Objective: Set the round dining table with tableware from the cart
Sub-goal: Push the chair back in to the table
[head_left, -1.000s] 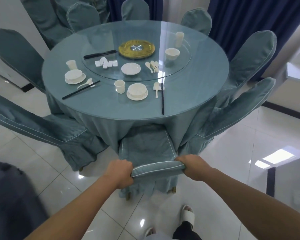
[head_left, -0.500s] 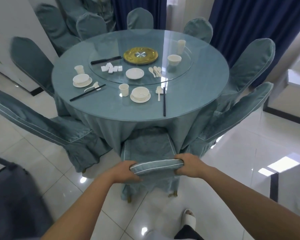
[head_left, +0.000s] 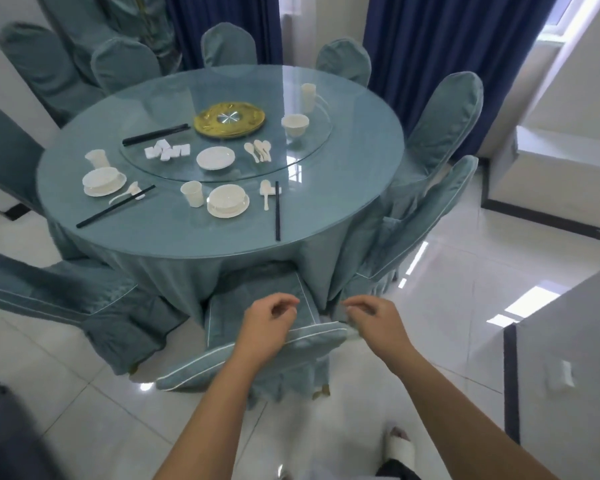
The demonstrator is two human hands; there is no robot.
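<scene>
Both hands, left hand [head_left: 269,327] and right hand [head_left: 374,322], are hovering loosely curled, holding nothing, above my chair back [head_left: 253,358] at the round table's [head_left: 343,216] 6 o'clock.

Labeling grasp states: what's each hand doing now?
Left hand: open, loosely curled, holding nothing.
Right hand: open, loosely curled, holding nothing.

No text, label or number can be read anywhere.

Banquet room: lazy-Susan table [head_left: 343,188], covered chairs [head_left: 440,126].
</scene>
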